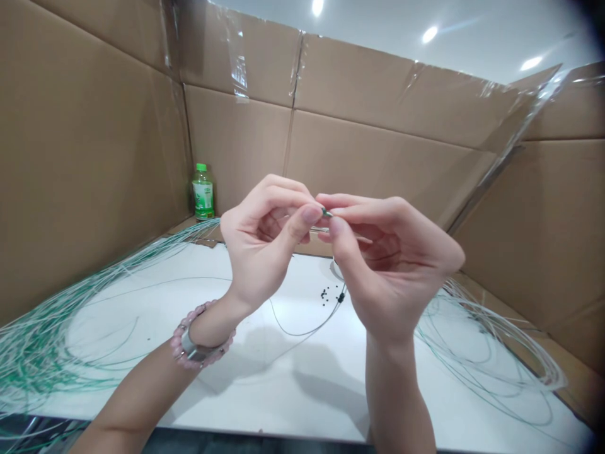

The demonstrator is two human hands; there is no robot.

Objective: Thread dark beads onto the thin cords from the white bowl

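My left hand (265,243) and my right hand (387,265) are raised in front of me, fingertips meeting. Both pinch a tiny green-tipped end of a thin wire (326,213) between thumb and forefinger. A thin pale wire (302,331) hangs down from the hands in a loop over the white table (293,378). A small dark bead (341,296) sits on that wire just under my right hand. A few loose dark beads (324,294) lie on the table behind it. My left wrist wears a pink bead bracelet (198,347).
Large coils of green and white wire lie at the left (42,340) and at the right (491,353) of the table. A green bottle (203,192) stands in the back left corner. Taped cardboard walls (378,132) surround the table on three sides.
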